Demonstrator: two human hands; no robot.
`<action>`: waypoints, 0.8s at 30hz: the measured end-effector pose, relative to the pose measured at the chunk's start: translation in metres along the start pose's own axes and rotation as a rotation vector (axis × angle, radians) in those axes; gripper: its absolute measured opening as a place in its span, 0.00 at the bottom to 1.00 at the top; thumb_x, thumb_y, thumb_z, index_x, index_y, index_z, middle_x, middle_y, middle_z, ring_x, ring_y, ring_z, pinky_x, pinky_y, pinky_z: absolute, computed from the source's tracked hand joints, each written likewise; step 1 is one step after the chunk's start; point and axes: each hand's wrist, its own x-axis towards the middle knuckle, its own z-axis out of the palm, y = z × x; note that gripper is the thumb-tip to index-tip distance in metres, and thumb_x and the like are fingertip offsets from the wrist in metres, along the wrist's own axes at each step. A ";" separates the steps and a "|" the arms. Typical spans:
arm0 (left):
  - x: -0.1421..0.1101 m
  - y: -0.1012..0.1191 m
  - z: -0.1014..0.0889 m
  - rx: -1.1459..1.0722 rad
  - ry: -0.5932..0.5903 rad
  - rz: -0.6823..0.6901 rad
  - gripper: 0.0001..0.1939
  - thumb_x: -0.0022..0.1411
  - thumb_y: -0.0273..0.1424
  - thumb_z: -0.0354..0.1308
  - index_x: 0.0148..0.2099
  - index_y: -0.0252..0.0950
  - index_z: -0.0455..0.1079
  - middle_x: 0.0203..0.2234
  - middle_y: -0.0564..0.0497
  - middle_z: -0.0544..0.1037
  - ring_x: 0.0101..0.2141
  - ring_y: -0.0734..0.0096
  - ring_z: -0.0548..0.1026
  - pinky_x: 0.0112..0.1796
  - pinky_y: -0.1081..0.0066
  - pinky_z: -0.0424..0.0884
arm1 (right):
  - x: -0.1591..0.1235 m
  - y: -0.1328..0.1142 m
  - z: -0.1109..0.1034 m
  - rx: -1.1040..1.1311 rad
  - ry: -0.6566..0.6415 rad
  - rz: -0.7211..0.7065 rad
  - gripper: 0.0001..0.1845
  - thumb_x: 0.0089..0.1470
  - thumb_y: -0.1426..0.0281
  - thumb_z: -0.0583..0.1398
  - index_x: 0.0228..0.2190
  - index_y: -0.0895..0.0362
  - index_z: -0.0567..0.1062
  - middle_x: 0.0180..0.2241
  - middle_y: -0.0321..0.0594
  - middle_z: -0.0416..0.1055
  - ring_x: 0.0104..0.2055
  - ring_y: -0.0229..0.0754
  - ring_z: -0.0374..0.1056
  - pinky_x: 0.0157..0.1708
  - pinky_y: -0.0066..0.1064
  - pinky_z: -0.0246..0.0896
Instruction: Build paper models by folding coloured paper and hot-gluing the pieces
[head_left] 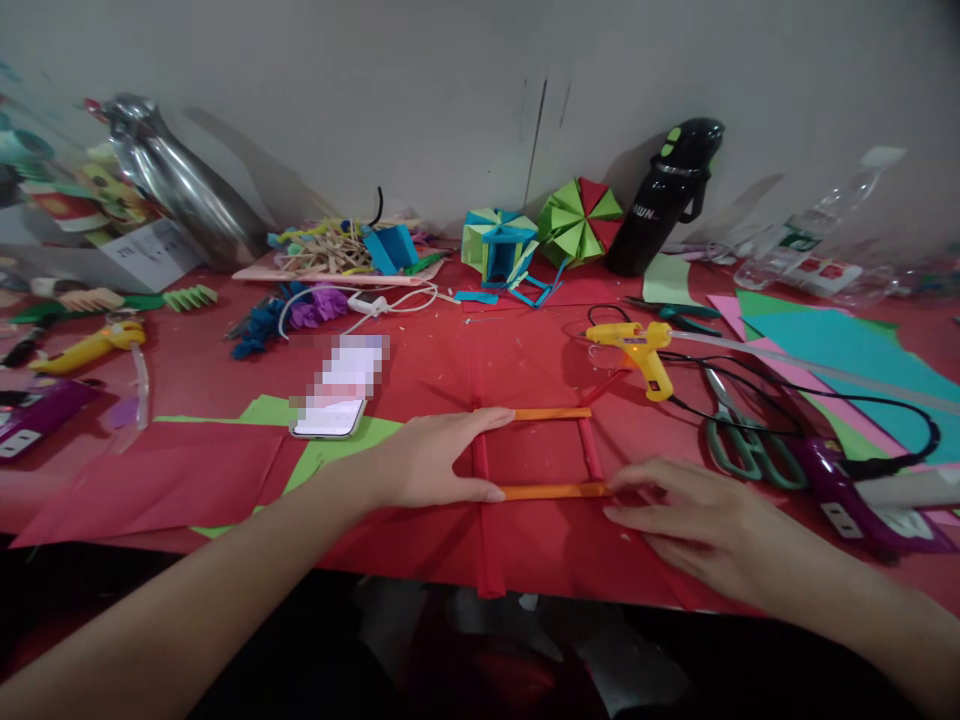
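Note:
A small rectangular frame of rolled paper sticks lies on the red table. Two orange sticks run left to right, joined by a short red stick on the right. A longer red stick crosses at the left and reaches the table's front edge. My left hand grips the frame's left side, thumb and forefinger spread across both orange sticks' ends. At the lower right corner, my right hand has its fingers apart, with the tips at the end of the near orange stick; whether they touch it is unclear.
On the right are a yellow glue gun, scissors, a purple device with a cable and coloured paper. A phone lies left. Paper models, a black bottle and a steel jug stand behind.

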 end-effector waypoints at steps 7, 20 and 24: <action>0.001 -0.001 0.000 -0.005 0.002 0.001 0.45 0.60 0.56 0.59 0.72 0.49 0.48 0.68 0.50 0.59 0.64 0.52 0.64 0.59 0.58 0.64 | -0.002 0.001 -0.003 -0.034 0.035 -0.054 0.22 0.62 0.74 0.54 0.50 0.42 0.79 0.55 0.39 0.74 0.55 0.49 0.72 0.54 0.43 0.71; 0.001 0.000 -0.001 -0.011 -0.002 -0.013 0.45 0.60 0.57 0.59 0.72 0.50 0.49 0.68 0.52 0.60 0.64 0.53 0.64 0.59 0.58 0.64 | -0.002 0.006 -0.002 -0.047 -0.024 0.028 0.19 0.64 0.71 0.53 0.52 0.48 0.77 0.56 0.42 0.73 0.56 0.47 0.72 0.55 0.40 0.70; 0.001 0.000 -0.001 -0.009 -0.004 -0.009 0.45 0.60 0.57 0.59 0.72 0.50 0.48 0.68 0.52 0.60 0.64 0.53 0.64 0.59 0.58 0.64 | 0.000 0.009 -0.004 0.038 -0.005 0.133 0.20 0.65 0.70 0.53 0.53 0.45 0.76 0.55 0.41 0.72 0.54 0.46 0.72 0.53 0.39 0.70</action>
